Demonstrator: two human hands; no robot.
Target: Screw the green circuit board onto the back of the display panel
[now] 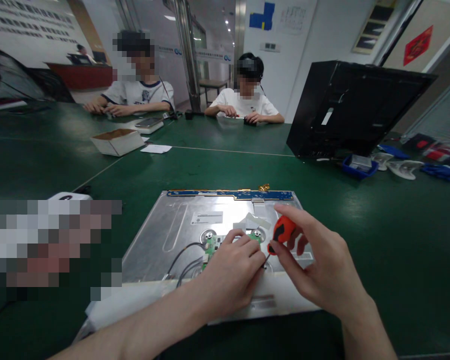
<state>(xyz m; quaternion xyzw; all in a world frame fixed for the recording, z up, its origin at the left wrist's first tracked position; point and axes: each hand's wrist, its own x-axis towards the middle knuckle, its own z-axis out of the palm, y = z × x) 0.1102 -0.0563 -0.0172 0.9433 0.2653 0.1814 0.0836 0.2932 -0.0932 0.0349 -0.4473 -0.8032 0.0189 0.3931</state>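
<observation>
A flat metal display panel point(180, 220) lies on the green table in front of me. Near its middle sits a small green circuit board point(211, 242), partly covered by my left hand point(237, 265). That hand rests on the board with its fingers curled by the screwdriver's tip; what they hold, if anything, is hidden. My right hand point(318, 257) grips a short red-and-black screwdriver point(284, 230) between thumb and fingers. The shaft slants down beside the left fingertips. Dark cables point(185, 250) run from the board's left side, and a blue circuit strip point(225, 195) lines the panel's far edge.
An open white box point(117, 142) and a sheet of paper point(156, 149) lie across the table point(217, 167). A large black monitor casing point(345, 110) stands at right, near a blue tray point(360, 166). Two people point(142, 95) sit opposite. Something blurred out lies at left.
</observation>
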